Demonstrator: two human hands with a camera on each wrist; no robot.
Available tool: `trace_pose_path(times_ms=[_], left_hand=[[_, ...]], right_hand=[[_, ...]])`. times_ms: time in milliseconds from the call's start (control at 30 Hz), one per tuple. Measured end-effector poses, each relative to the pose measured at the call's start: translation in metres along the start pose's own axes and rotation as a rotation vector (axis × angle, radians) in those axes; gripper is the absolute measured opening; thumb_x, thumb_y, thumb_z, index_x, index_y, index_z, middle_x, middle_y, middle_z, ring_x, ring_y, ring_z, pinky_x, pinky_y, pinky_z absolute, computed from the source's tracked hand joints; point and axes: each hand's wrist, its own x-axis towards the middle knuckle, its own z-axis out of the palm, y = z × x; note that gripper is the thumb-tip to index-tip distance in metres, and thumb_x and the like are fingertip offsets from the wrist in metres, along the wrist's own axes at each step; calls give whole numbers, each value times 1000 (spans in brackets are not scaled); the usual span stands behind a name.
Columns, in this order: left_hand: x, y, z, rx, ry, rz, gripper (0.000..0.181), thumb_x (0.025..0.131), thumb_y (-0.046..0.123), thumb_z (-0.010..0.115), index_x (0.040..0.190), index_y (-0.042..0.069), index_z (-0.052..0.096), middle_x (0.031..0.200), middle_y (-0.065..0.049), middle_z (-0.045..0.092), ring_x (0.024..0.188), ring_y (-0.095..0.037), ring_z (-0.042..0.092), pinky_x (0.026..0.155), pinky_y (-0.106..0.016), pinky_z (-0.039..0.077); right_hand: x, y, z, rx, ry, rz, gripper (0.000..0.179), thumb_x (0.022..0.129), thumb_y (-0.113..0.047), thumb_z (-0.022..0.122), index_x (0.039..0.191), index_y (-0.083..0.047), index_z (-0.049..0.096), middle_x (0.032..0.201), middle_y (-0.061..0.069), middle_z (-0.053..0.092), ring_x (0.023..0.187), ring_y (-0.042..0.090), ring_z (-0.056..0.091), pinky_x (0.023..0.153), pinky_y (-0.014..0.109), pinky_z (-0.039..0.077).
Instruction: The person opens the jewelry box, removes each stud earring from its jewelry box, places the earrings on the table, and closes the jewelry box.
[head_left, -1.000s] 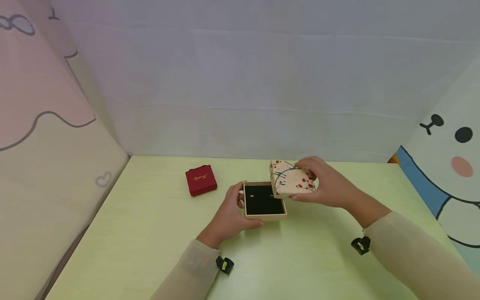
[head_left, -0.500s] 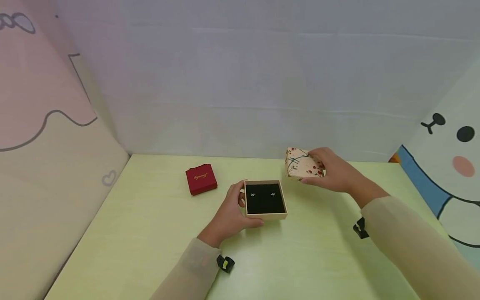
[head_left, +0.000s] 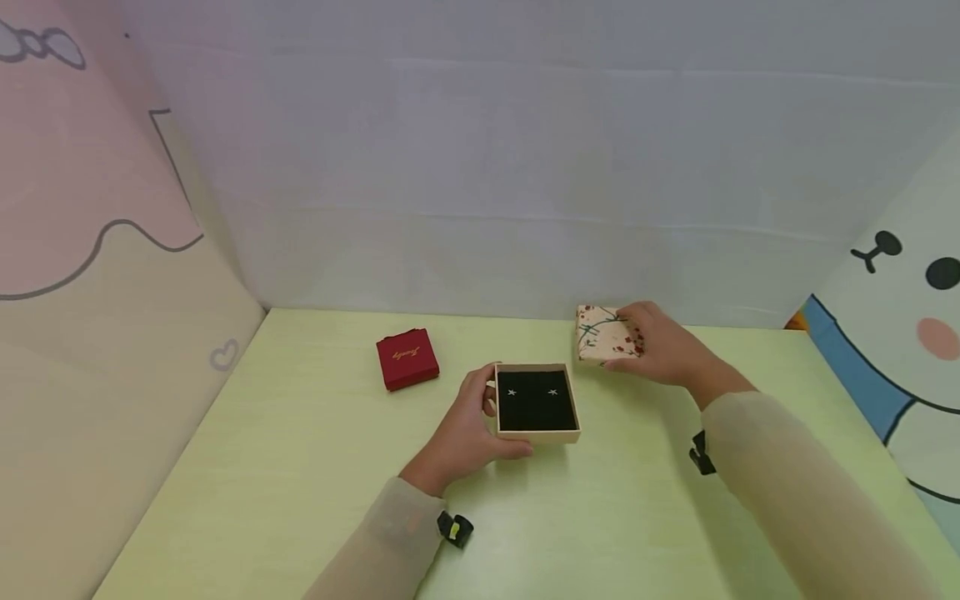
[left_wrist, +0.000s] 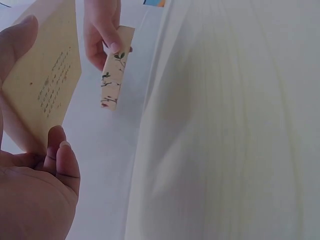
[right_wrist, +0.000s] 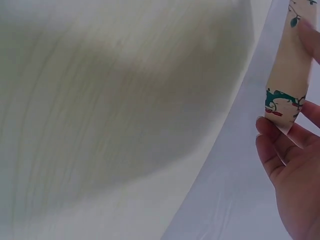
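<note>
My left hand (head_left: 468,437) grips the left side of a cream jewelry box base (head_left: 538,436), thumb at the front and fingers at the back. Inside the base lies a black pad (head_left: 536,412) bearing two small silver star-shaped earrings (head_left: 552,392). The left wrist view shows printed writing on the underside of the base (left_wrist: 55,75), which is tilted and held off the table. Farther right, my right hand (head_left: 660,346) holds the floral box lid (head_left: 600,333) by its right side, near the table's back edge. Whether the lid touches the table is unclear.
A small red box (head_left: 407,359) with gold lettering sits on the table (head_left: 315,467), left of the base. A pale cloth wall (head_left: 480,167) rises behind the table, with printed cartoon panels at both sides.
My right hand has carried the lid off the base, to the right and back, then lowered it slightly. Both earrings are now uncovered. My left hand keeps its grip on the base.
</note>
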Motion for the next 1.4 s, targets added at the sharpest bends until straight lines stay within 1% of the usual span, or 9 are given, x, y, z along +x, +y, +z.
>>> trace_pose_path(times_ms=[200, 300, 433, 633, 867, 1033, 1200, 1267, 1400], left_hand=[[0, -2, 0, -6, 4, 2, 107, 71, 21, 98, 155, 22, 33, 133, 3, 43, 113, -23, 44, 88, -41, 48], [0, -3, 0, -5, 6, 6, 106, 70, 22, 98, 155, 23, 34, 132, 3, 43, 112, -23, 45, 88, -42, 48], [1, -4, 0, -3, 8, 3, 106, 70, 22, 98, 154, 24, 34, 131, 3, 43, 113, -23, 44, 88, -42, 48], [0, -2, 0, 5, 4, 0, 107, 71, 22, 98, 155, 23, 33, 133, 3, 42, 113, -23, 44, 89, -43, 47], [-2, 0, -1, -10, 20, 18, 106, 69, 21, 99, 154, 24, 35, 131, 3, 44, 112, -23, 45, 90, -46, 47], [-3, -4, 3, -41, 19, 30, 105, 69, 23, 99, 154, 24, 36, 132, 3, 43, 112, -23, 45, 91, -47, 48], [-4, -8, 5, -55, 14, 24, 107, 69, 25, 99, 155, 24, 35, 130, 2, 43, 112, -23, 44, 93, -49, 47], [-4, -9, 5, -54, 17, 25, 107, 69, 24, 99, 155, 23, 35, 130, 2, 43, 112, -23, 44, 92, -48, 47], [-7, -9, 1, -50, 39, 24, 105, 70, 22, 98, 154, 21, 36, 129, 0, 44, 111, -24, 45, 89, -43, 47]], right_hand=[[8, 3, 7, -46, -19, 9, 100, 85, -55, 81, 152, 4, 36, 154, 27, 33, 138, 47, 39, 111, 64, 34], [10, 3, 9, -54, -33, 23, 98, 85, -51, 82, 152, 4, 37, 154, 27, 33, 137, 47, 39, 110, 64, 34], [16, 1, 14, -61, -55, 20, 96, 85, -48, 83, 151, 4, 38, 153, 27, 34, 137, 46, 39, 111, 63, 34], [21, -3, 20, -72, -85, 15, 95, 85, -48, 82, 152, 3, 38, 154, 29, 34, 137, 47, 39, 110, 64, 35], [26, -2, 26, -75, -120, 47, 94, 86, -48, 81, 153, 1, 36, 155, 28, 32, 138, 47, 40, 110, 63, 35], [27, -1, 30, -89, -124, 59, 90, 88, -46, 79, 153, 0, 38, 155, 27, 34, 137, 45, 42, 111, 62, 35], [26, -5, 31, -126, -120, 56, 90, 90, -47, 77, 154, 1, 36, 157, 29, 30, 139, 49, 39, 111, 63, 35], [24, -8, 31, -156, -110, 63, 91, 90, -50, 76, 155, 1, 36, 158, 29, 29, 138, 51, 40, 110, 64, 36], [19, -16, 34, -217, -57, 74, 94, 90, -61, 70, 153, 1, 39, 158, 29, 31, 137, 51, 42, 107, 65, 38]])
